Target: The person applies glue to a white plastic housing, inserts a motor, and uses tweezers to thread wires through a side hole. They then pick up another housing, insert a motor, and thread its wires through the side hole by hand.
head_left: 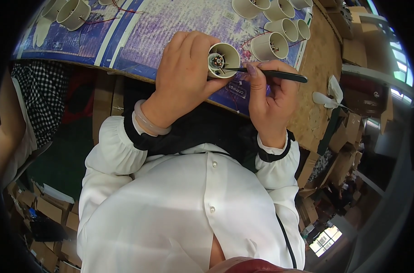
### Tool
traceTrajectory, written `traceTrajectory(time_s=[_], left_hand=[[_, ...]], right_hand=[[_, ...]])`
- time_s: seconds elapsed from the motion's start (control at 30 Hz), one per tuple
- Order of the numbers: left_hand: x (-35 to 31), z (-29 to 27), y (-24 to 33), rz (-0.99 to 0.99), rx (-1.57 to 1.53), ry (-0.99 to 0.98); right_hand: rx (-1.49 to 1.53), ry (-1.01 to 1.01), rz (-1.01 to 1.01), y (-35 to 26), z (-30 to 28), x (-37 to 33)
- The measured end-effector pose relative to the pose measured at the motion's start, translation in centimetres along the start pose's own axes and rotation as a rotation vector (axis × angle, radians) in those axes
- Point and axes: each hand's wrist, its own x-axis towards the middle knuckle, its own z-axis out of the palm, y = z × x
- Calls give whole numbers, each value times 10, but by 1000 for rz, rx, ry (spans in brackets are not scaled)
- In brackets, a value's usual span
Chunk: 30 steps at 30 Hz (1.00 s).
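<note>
Fingers [258, 86] of my right hand [274, 103] pinch black tweezers [284, 75] reaching into the off-white cup [231, 52] my left hand [182, 75] grips; slipping tips might scratch the round component [217, 61].

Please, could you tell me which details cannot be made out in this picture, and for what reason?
- Head view: the outer left side of the held cup, covered by the left hand.
- Head view: what the tip of the tweezers in the right hand touches, too small to tell.
- Head view: the rightmost cup at the top, cut off by the upper edge.
- Head view: the neighbouring person, cut off by the dark left rim.
</note>
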Motion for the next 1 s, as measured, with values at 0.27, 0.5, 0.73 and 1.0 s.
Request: traceTrajectory(time_s=[0.27, 0.5, 0.73, 1.0], left_hand=[[-1, 1, 0, 4, 6, -8], [-1, 2, 0, -3, 9, -7], [-1, 0, 2, -12, 18, -2], [0, 1, 4, -22, 22, -2]], right_hand=[[-33, -6, -23, -3, 1, 3], [-101, 19, -95, -4, 0, 4], [-189, 15, -160, -13, 0, 8], [-66, 72, -95, -19, -11, 14]])
